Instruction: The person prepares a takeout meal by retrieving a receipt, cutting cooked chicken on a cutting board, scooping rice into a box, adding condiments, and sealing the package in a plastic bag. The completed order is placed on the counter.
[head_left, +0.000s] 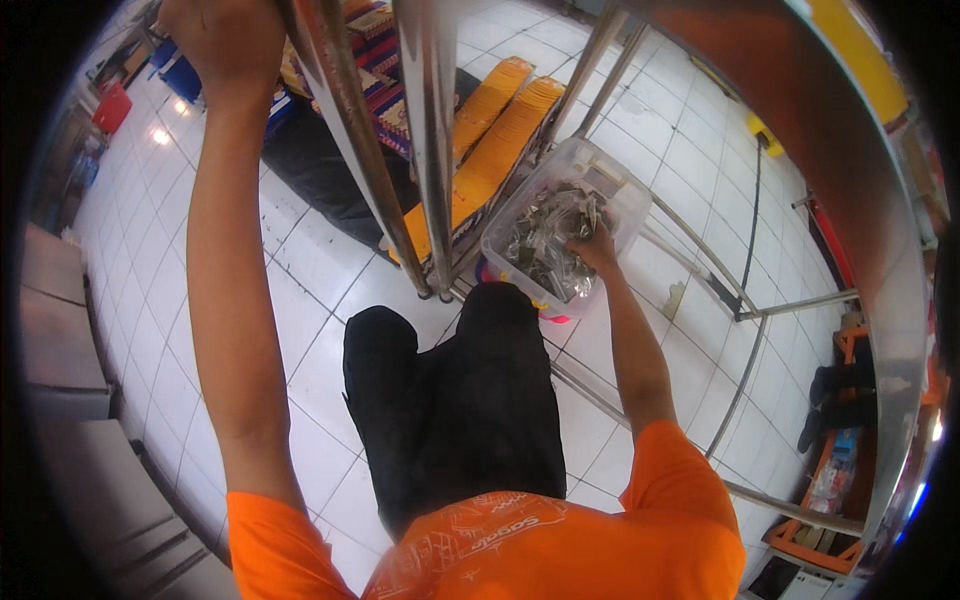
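Under the metal-framed table, a clear plastic bin (637, 191) holds plastic bags with dark green contents (551, 232). My right hand (596, 250) reaches into this bin, its fingers against the bags; whether they grip one is not plain. My left hand (225, 37) is raised at the top left, beside the metal table legs (427, 97), its fingers cut off or hidden at the picture's edge. Left of the bin, stacks of orange-yellow packaging (487, 176) lie in long rows, with patterned boxes (390, 112) behind them.
Upright metal legs stand before me, and low metal rails (592, 394) run near the floor. A black cloth or bag (330, 176) lies beside the boxes. Grey cabinets (64, 322) are at the left. Another person's dark-clad feet (814, 409) show near an orange rack (817, 547) at the right.
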